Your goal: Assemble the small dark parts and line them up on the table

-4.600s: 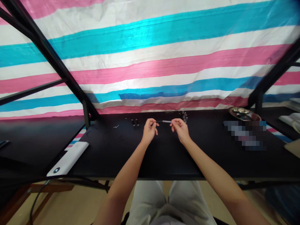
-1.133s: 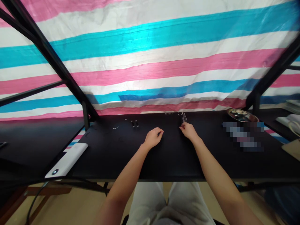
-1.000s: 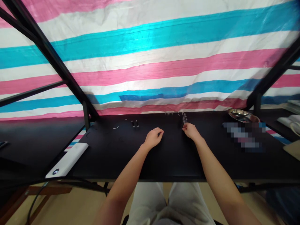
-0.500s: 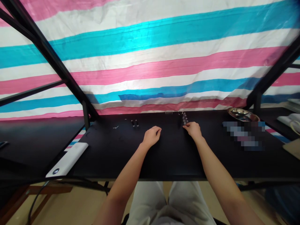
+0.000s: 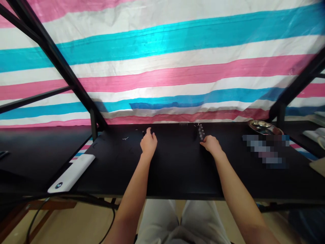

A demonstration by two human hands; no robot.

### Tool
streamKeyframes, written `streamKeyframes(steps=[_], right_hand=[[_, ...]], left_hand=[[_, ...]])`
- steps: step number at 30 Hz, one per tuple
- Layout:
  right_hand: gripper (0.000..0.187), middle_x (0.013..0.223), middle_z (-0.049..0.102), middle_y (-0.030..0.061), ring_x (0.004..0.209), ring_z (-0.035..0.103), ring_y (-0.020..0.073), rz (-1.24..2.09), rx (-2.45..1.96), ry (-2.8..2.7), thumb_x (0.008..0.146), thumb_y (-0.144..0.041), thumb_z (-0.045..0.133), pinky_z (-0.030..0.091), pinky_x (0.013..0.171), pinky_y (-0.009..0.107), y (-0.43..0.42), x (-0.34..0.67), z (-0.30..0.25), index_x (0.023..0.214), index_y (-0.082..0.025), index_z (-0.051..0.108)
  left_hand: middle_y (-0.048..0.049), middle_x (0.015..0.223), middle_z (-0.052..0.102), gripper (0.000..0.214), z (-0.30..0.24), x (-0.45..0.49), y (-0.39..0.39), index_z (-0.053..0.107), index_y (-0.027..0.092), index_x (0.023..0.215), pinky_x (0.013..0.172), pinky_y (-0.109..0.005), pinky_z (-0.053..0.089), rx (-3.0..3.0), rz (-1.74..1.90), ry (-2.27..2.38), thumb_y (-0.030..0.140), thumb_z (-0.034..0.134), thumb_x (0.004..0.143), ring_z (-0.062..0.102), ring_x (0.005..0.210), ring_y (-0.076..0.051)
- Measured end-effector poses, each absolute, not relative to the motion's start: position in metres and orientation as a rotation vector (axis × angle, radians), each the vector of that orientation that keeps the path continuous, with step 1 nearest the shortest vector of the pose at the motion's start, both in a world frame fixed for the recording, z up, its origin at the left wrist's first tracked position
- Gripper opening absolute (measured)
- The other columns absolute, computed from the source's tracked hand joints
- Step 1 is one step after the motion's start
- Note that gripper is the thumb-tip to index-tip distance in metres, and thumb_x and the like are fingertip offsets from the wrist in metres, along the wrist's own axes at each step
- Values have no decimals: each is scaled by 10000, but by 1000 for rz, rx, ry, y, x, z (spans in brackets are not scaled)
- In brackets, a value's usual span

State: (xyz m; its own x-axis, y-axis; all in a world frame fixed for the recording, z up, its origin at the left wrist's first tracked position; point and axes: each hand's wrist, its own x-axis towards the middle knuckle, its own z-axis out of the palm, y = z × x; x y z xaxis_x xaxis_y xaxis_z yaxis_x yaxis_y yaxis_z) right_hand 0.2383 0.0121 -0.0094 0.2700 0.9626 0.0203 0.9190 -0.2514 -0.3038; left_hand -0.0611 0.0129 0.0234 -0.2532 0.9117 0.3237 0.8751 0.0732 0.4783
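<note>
My left hand (image 5: 149, 144) reaches over the black table (image 5: 177, 169), its forefinger stretched away from the thumb. It covers most of a pair of small dark pieces; one piece (image 5: 143, 132) still shows beside it. My right hand (image 5: 212, 145) rests low over the table, thumb and fingertips pinched together. Whatever lies between those fingertips is too small to make out. Just beyond them is a strand of clear, bead-like pieces (image 5: 201, 131). Left of my left hand lies a thin white bent piece (image 5: 125, 138).
Small clear pieces in a row (image 5: 183, 124) lie at the back edge. A shiny metal dish (image 5: 265, 128) stands back right, behind a blurred-out patch. A white oblong device (image 5: 72, 173) with a cable is at the left edge. Black frame posts (image 5: 93, 123) rise at both sides.
My left hand has moved left and away from me, from the middle of the table to the small dark pieces, and its fingers have spread. My right hand stays by the clear strand.
</note>
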Motion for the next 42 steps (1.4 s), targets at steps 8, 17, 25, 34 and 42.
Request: streamKeyframes(steps=[8, 17, 25, 34, 42], right_hand=[[216, 640, 617, 66, 612, 580, 170, 306, -1991, -1970, 759, -353, 569, 370, 558, 251, 4, 217, 1, 649, -175, 623], [308, 636, 593, 23, 579, 521, 134, 335, -1470, -2126, 844, -383, 417, 372, 591, 237, -5, 181, 4, 675, -195, 593], [321, 752, 593, 13, 569, 521, 109, 653, -1177, -1694, 809, -442, 483, 441, 583, 253, -7, 165, -5, 996, -191, 556], [324, 636, 575, -21, 434, 474, 72, 960, -944, -1353, 734, -486, 576, 392, 428, 224, -6, 150, -5, 849, -184, 552], [308, 625, 576, -18, 442, 476, 76, 956, -942, -1326, 734, -469, 589, 381, 443, 228, -6, 153, -4, 821, -175, 564]], left_hand=[[-213, 1061, 589, 627, 15, -70, 20, 223, 178, 1385, 735, -420, 429, 1802, 672, 2323, 287, 472, 820, 617, 872, -334], [-127, 1049, 594, 230, 7, -75, 28, 521, 226, 1060, 701, -348, 432, 1792, 961, 2315, 280, 417, 862, 614, 849, -260], [-35, 854, 612, 207, 1, -44, 26, 462, 173, 945, 432, -188, 386, 1535, 1379, 1324, 308, 497, 792, 498, 409, -47], [-14, 888, 585, 249, -3, 0, 1, 414, 183, 915, 349, -152, 327, 1449, 1224, 929, 339, 537, 764, 470, 352, -11], [-12, 860, 587, 255, 1, -1, 0, 427, 175, 912, 346, -151, 327, 1432, 1238, 955, 332, 552, 755, 475, 357, -15]])
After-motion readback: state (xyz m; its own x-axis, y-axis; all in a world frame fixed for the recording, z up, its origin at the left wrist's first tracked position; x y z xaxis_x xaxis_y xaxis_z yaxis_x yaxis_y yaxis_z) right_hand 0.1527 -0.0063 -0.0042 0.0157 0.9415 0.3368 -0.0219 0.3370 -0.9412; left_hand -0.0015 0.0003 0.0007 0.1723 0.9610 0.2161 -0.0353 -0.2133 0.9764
